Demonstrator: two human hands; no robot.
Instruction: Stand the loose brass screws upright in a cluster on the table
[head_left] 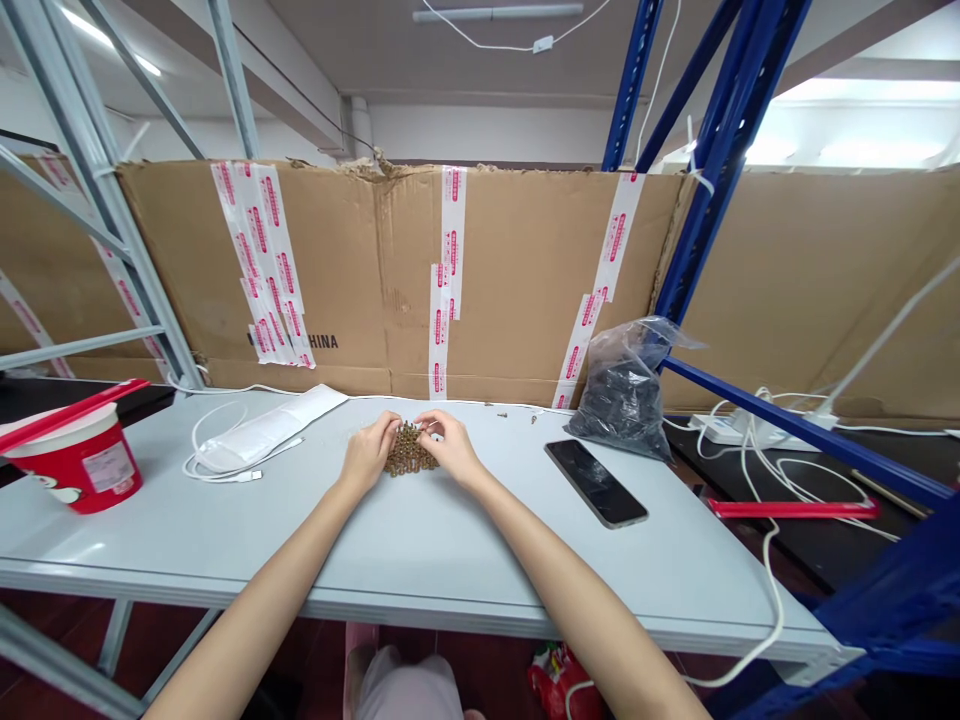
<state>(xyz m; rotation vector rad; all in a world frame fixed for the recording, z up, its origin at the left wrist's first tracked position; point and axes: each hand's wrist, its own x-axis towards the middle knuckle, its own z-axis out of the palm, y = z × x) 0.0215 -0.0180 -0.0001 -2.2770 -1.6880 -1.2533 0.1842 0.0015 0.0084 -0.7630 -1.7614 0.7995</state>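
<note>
A tight cluster of small brass-coloured metal pieces (411, 455) stands on the grey tabletop (420, 545), too small for me to tell their exact kind. At the cluster's left edge, my left hand (367, 450) has its fingers curled inward, tips against the pieces. My right hand (450, 445) bends over the upper right side with thumb and fingers drawn together. Whatever either set of fingertips holds is hidden. Beyond my right hand, a few loose small metal pieces (533, 418) lie near the table's back edge.
A black phone (596, 483) and a clear bag of dark contents (622, 390) are to the right. On the left are a red paper cup (82, 460), a white cable (225, 475) and a flat white packet (274, 428). Taped cardboard (337, 270) walls the back; a blue post (697, 230) rises right.
</note>
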